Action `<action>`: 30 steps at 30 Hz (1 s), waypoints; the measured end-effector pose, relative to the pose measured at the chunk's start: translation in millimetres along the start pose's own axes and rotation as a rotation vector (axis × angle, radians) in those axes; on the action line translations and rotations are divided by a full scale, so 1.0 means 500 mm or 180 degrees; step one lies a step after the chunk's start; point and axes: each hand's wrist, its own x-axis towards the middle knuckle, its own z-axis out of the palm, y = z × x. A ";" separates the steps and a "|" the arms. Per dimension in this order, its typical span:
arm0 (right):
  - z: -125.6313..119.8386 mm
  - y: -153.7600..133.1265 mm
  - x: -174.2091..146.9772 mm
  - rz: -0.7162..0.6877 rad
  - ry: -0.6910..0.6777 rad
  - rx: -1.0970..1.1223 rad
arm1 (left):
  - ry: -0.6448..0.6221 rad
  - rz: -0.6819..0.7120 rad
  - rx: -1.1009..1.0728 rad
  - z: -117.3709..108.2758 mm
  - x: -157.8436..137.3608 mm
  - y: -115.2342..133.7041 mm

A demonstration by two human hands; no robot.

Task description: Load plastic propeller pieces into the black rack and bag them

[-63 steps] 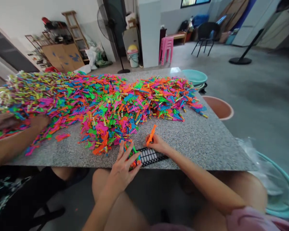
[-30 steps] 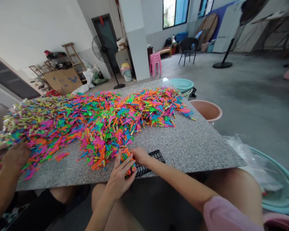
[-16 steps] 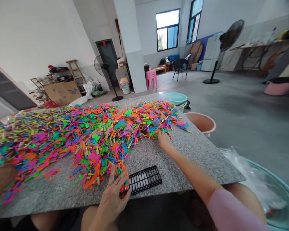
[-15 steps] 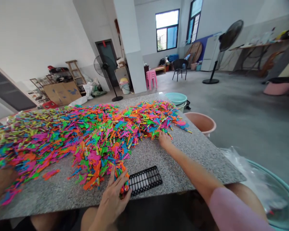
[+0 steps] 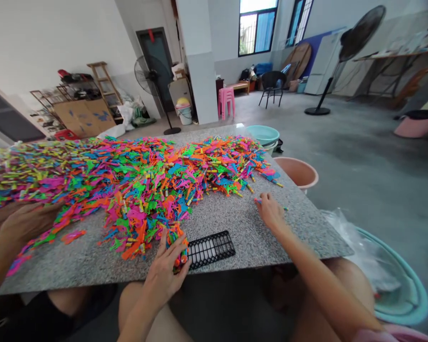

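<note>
A large heap of small bright plastic toy guns (image 5: 164, 175), in pink, orange, green and blue, covers much of the granite table (image 5: 221, 213). Near the front edge lies a black lattice rack (image 5: 214, 249). My left hand (image 5: 167, 263) is closed around several toy guns (image 5: 174, 237) at the rack's left end, their round orange ends showing by the thumb. To the right of the heap, my right hand (image 5: 271, 211) is closed on a slim toy gun (image 5: 286, 208); its ends stick out on both sides and the rest is hidden by the fingers.
At the left, a co-worker's hands (image 5: 28, 221) reach into the heap. A loose orange and pink piece (image 5: 73, 235) lies near them. Beyond the right edge stand a peach tub (image 5: 297, 171), a turquoise basin (image 5: 262, 133) and a plastic bag (image 5: 360, 247) over another basin.
My right hand has left the heap's edge and moved right with a toy gun. My left hand stays at the rack. The co-worker's hands have come further into view. My view has tilted down.
</note>
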 end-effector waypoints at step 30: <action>0.082 -0.324 -0.281 -0.1641 -0.1437 0.1793 | -0.0511 -0.0346 -0.0249 -0.031 0.019 0.034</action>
